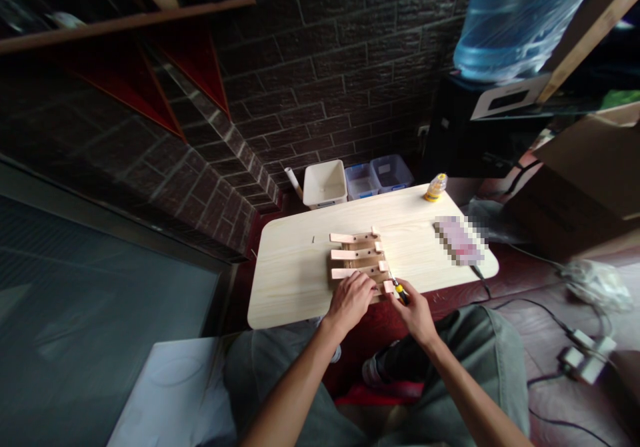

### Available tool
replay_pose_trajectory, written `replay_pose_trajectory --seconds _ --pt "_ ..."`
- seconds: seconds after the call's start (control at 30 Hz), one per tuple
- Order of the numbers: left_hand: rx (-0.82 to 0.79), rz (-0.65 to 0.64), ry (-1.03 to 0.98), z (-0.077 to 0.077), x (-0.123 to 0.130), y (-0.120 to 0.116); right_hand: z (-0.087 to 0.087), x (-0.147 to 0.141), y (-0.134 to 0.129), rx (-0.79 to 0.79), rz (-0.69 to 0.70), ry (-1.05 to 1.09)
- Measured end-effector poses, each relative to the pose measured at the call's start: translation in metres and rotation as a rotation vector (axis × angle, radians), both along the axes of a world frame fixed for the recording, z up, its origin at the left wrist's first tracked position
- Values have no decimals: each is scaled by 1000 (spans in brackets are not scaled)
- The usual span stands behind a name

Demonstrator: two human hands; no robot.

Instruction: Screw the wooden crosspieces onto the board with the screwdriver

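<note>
A wooden frame with several parallel slats (pixel 350 254) lies on the small table before me, dark spots along the slats. My left hand (pixel 353 298) rests on the slat nearest me and covers most of it. Its fingers are pinched together near a small dark spot on that slat; what they hold is too small to name. My right hand (pixel 414 310) is closed around a screwdriver (pixel 401 292) with a yellow and black handle. The screwdriver's shaft points up and left, beside the frame's right end. A small dark screw-like piece (pixel 313 239) lies left of the frame.
On the pale tabletop (pixel 290 273) stand a clear bottle with a yellow base (pixel 436 188) and a blurred-out flat object (pixel 459 240) with a cable. Behind are a white bin (pixel 325 183) and bluish plastic boxes (pixel 391 172). A power strip (pixel 587 355) lies on the floor at right.
</note>
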State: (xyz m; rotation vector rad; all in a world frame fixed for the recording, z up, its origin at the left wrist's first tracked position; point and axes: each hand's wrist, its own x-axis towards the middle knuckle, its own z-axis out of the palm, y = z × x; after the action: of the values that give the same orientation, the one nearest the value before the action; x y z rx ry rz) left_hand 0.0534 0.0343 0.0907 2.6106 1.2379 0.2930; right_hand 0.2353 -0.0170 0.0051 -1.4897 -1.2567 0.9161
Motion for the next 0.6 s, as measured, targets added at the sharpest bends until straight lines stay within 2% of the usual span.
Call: replay_pose_trajectory --seconds 0.6 --pt "44 14 40 -6 4 -4 1 -1 1 17 -6 15"
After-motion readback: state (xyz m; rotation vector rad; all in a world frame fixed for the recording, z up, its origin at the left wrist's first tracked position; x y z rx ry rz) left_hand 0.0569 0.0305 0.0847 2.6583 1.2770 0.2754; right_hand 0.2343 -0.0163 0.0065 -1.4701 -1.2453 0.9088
